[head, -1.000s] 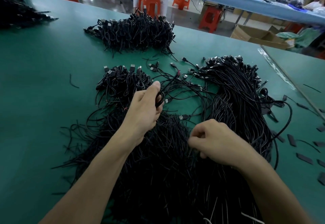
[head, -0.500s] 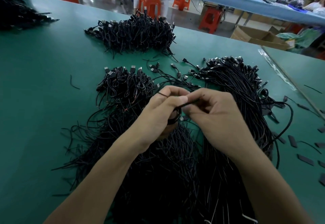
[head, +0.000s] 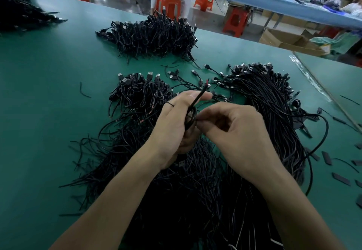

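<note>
My left hand (head: 176,120) grips a small coil of black USB cable (head: 191,115) above the green table (head: 49,112). One free end of that cable sticks up past my left fingers, showing a red wire tip. My right hand (head: 233,132) is close beside it, its thumb and fingers pinching the cable at the coil's edge. Under both hands lies a big heap of loose black cables (head: 176,191). A pile of coiled cables with USB plugs (head: 141,91) sits just beyond my left hand.
A long bundle of straight cables (head: 270,100) lies at the right. Another coiled heap (head: 154,36) sits farther back, and one more (head: 17,14) at the far left. Small black strips (head: 340,179) lie scattered at the right edge. Orange stools and a seated person are beyond the table.
My right hand rose from the heap to meet my left hand. The cable is now wound into a tighter coil in my left hand, its end pointing upward.
</note>
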Motion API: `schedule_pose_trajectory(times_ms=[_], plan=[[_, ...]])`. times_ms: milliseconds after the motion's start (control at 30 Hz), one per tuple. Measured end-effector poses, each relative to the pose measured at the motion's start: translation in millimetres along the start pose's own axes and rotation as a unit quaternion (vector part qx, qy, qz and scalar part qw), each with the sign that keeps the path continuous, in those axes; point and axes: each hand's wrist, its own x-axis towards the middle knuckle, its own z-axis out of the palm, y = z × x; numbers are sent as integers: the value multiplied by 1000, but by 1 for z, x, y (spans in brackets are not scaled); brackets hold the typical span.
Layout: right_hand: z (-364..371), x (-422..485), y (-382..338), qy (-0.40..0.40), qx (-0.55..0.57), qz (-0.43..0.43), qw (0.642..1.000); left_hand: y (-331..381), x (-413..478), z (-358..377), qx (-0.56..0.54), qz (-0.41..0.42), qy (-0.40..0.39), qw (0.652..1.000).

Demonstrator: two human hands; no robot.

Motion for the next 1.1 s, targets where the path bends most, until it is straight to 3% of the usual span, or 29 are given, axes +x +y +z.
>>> schedule_pose_trajectory(times_ms=[200,467,600,700,933,1100], plan=[[-6,1,-8,-82,-110,-45,990,-1,2,-1,20,8,55,998],[7,-5,-3,-2,-111,-3,994,1,2,0,9,-51,78,996],[13,-10,-5,-23,-177,-63,982,0,2,2,8,-58,103,993],[13,-14,-6,-28,-247,-161,955,2,2,3,45,-74,115,990],[-7,-4,-7,2,-361,-384,850,1,-4,-3,24,-135,-15,990],[-15,2,-7,-94,-346,-355,863,1,-4,-2,20,-218,-52,974]])
